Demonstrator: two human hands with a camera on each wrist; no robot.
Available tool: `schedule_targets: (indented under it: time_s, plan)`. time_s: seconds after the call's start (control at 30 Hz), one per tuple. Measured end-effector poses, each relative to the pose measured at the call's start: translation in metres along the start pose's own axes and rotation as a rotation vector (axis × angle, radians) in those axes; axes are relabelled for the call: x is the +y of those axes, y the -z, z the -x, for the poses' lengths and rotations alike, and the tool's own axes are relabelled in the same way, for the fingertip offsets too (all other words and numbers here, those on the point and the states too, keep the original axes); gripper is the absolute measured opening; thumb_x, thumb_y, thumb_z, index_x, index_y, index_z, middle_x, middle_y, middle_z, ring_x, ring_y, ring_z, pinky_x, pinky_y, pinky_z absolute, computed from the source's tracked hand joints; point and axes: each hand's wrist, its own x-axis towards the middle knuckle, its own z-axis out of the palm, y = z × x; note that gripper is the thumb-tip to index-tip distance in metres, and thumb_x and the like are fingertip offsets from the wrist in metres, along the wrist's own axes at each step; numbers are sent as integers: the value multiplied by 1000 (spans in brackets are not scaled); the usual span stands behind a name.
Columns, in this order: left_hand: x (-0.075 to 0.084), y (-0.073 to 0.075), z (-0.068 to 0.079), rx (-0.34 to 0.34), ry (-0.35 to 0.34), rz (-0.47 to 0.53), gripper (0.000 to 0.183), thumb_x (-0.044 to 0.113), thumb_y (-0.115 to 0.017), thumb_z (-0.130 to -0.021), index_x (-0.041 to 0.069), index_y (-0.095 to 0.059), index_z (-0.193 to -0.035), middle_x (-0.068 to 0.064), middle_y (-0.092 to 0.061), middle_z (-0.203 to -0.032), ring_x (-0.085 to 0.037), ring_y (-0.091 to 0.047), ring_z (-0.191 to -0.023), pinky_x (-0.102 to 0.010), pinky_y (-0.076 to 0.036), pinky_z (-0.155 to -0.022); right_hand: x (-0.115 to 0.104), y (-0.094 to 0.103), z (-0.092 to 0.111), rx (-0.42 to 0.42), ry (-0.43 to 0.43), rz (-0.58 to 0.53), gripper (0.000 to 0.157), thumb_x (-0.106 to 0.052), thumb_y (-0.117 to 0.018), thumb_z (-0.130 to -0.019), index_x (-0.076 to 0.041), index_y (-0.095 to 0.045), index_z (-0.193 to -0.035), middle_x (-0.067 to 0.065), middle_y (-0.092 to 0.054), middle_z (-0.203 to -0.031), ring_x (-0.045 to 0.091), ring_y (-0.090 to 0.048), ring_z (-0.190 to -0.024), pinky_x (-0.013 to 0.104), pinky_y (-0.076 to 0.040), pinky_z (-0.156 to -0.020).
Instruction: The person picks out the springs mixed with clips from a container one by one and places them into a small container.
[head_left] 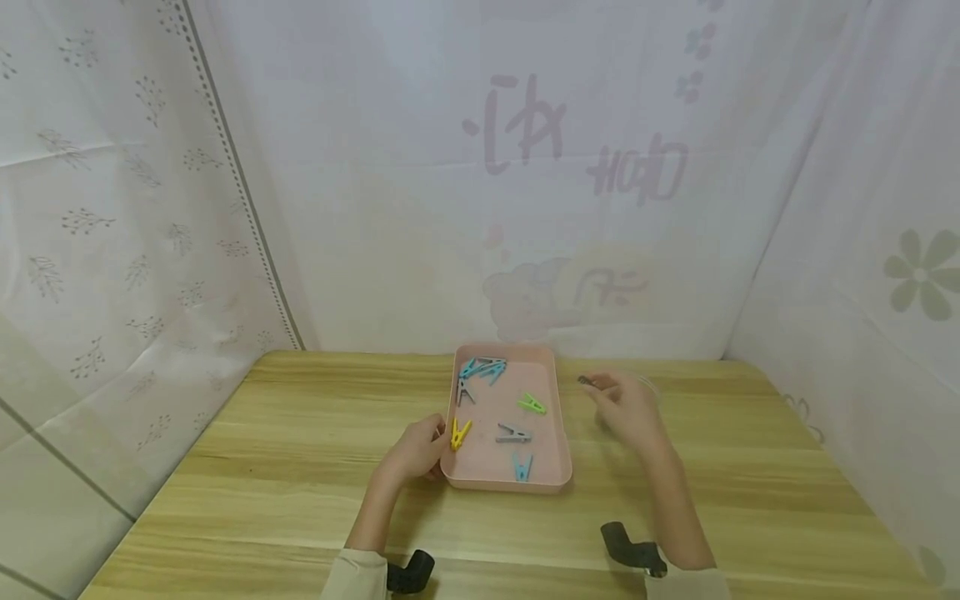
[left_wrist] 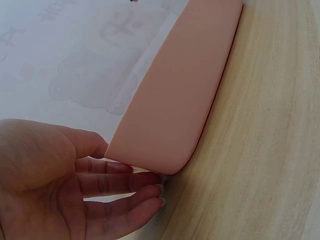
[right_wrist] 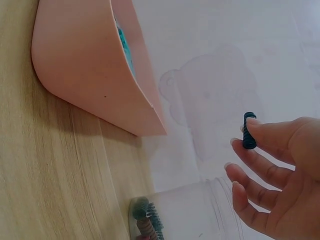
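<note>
A pink tray (head_left: 495,481) lies on the table with several clothespins in it. My left hand (head_left: 417,447) holds the tray near its front left corner. In the left wrist view the thumb (left_wrist: 94,144) is at the rim and the other fingers reach along the outer wall. Close by that hand is a yellow clothespin (head_left: 459,435). To the right of the tray, my right hand (head_left: 628,408) is raised. Its thumb and forefinger pinch a small dark spiral hair tie (right_wrist: 249,131), while the other fingers are loosely bent.
A clear jar (right_wrist: 185,205) stands beside the right hand, with dark ribbed pieces (right_wrist: 145,212) at its bottom. Inside the tray are a green clothespin (head_left: 532,403), a grey clothespin (head_left: 513,433) and several blue and grey others. A printed curtain (head_left: 390,250) hangs behind the table.
</note>
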Motion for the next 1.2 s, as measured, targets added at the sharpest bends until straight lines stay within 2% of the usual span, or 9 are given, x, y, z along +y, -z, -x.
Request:
schedule_targets:
  time_s: [0.37,0.73,0.9,1.2]
  plan:
    - [0,0,-1,1,8,6,17,10,-49,-110,-3,-58,-103,-13,-65,-77,-15,-61,-57,-35,-60,-53,5,8,2,-3,-18,1,34,-21,-62,-108,3,-66,-132,30,-67,-128,44,-69,-110,59,-58,-92]
    - [-1,0,-1,-1,11,5,17,10,-50,-110,-3,-58,-103,-12,-64,-77,-16,-61,-57,-35,-60,-53,10,19,2,-14,-40,20,35,-18,-62,-107,4,-64,-134,30,-66,-130,44,-68,-109,49,-60,-84]
    - [0,0,0,-3,18,6,16,9,-50,-110,-3,-58,-103,-13,-64,-78,-16,-61,-58,-35,-61,-53,13,24,4,-23,-58,2,40,-22,-62,-108,5,-62,-137,33,-62,-135,41,-67,-108,39,-60,-78]
    - [-1,0,-1,-6,21,9,17,10,-50,-110,-3,-58,-103,-12,-64,-77,-16,-61,-58,-35,-61,-54,18,30,5,11,-87,29,43,-28,-64,-107,3,-63,-136,30,-65,-132,40,-68,-107,34,-57,-76]
